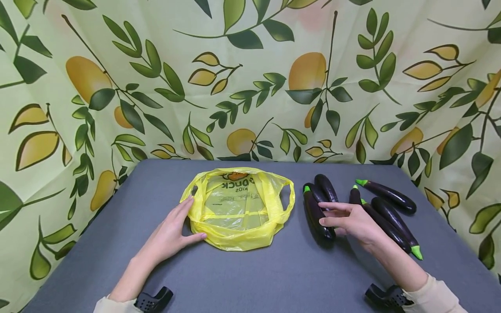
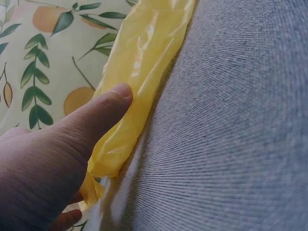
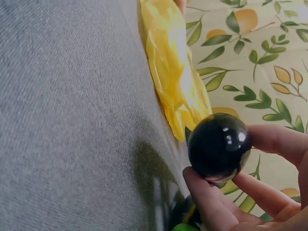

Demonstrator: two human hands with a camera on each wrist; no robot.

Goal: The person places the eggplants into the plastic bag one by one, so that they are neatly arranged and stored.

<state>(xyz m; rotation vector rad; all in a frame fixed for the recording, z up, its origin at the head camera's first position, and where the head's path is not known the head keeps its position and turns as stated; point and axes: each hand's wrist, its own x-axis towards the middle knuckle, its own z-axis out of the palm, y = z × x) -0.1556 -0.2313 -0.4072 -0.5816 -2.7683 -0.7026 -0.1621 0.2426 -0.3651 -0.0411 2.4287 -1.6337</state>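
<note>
A yellow plastic bag point(image 1: 235, 239) lies spread on the table with its mouth facing up and its two handles at the sides. At the bag's left side, my left hand point(image 1: 166, 234) rests with fingers and thumb extended; in the left wrist view the thumb point(image 2: 108, 106) lies against the yellow plastic. My right hand point(image 1: 354, 224) holds a dark purple eggplant point(image 1: 314, 215) with a green stem end, thumb below and fingers above. In the right wrist view the held eggplant's point(image 3: 219, 147) round end stands off the table, above a shadow.
Right behind the held eggplant lie other eggplants point(image 1: 325, 187). To the right, several more eggplants point(image 1: 391, 195) lie on the grey table point(image 1: 254, 282), partly behind my right forearm. A leaf-and-fruit patterned cloth point(image 1: 250, 87) hangs around the table's back and sides.
</note>
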